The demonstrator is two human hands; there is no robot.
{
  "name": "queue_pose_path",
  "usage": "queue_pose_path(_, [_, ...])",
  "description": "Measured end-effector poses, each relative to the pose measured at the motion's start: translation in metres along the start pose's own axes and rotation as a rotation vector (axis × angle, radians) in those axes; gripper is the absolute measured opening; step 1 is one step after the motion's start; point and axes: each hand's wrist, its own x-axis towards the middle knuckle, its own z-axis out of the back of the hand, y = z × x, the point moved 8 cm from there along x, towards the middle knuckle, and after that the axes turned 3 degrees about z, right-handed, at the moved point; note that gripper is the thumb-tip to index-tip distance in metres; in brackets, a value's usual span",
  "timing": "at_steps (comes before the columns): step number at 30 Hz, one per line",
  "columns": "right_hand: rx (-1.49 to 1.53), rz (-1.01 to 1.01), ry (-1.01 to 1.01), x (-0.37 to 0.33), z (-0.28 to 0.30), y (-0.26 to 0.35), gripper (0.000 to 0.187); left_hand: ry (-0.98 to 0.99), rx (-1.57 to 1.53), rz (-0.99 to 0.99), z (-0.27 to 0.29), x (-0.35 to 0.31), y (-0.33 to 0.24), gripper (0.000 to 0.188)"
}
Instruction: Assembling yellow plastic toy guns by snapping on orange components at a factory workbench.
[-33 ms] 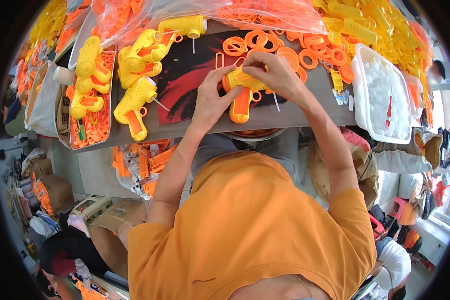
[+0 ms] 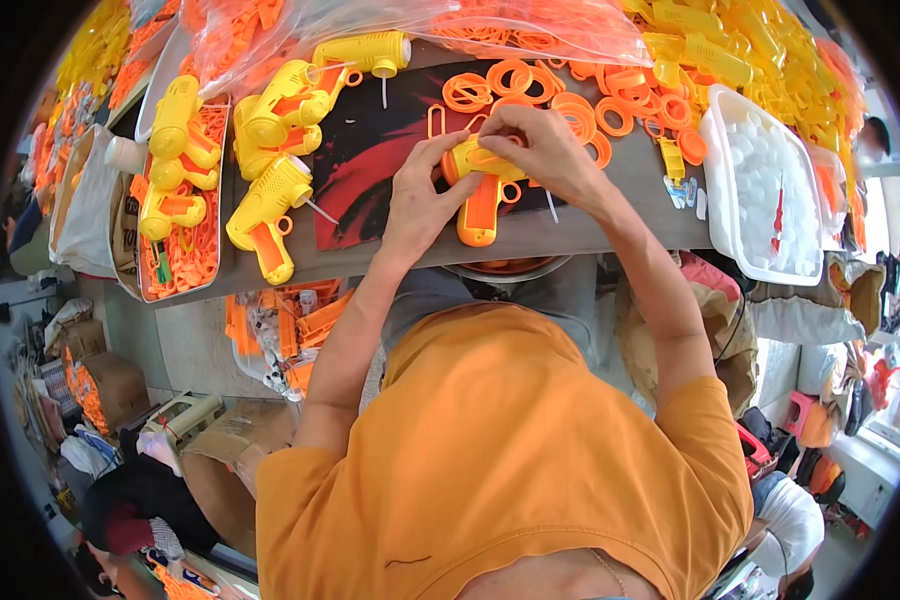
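Observation:
A yellow toy gun with an orange handle (image 2: 478, 218) rests at the table's near middle, its handle toward me. My left hand (image 2: 422, 195) is closed around the gun's left end, thumb on the near side and fingers on the far side. Over the gun's top, my right hand (image 2: 548, 150) has thumb and fingers bent together in a pinch; what lies between the fingertips is hidden. A thin white tube hangs by the gun's right side. Just beyond the hands lies a long orange loop (image 2: 436, 121), with orange rings (image 2: 467, 92) behind it.
To the left, several yellow toy guns (image 2: 270, 205) lie beside a tray of small orange parts (image 2: 212, 283). A white bin (image 2: 718, 215) of whitish pieces, with a red tool (image 2: 778, 220) on top, stands right. Yellow shells (image 2: 710, 60) are heaped at the far right.
My right hand has shifted slightly left over the gun's top, its fingertips drawn closer together. My left hand and the gun have stayed nearly still.

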Motion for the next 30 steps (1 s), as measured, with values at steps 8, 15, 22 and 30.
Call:
queue_pose_path(8, [-0.251,0.108,-0.181,-0.004,-0.011,0.004,0.011,-0.002,0.009,0.166,-0.001,0.002,0.011,0.033])
queue_pose_path(15, [-0.455,0.167,-0.57,-0.06,0.022,0.029,0.012,0.019,-0.144,0.306,0.0,0.004,0.018,0.033])
queue_pose_path(22, [-0.752,-0.475,-0.812,-0.203,0.122,-0.069,0.021,0.001,-0.115,0.268,-0.001,0.004,0.017,0.033])
queue_pose_path(30, [-0.815,-0.333,-0.567,-0.198,0.098,-0.066,0.03,-0.012,-0.125,0.275,-0.003,-0.001,0.016,0.035])
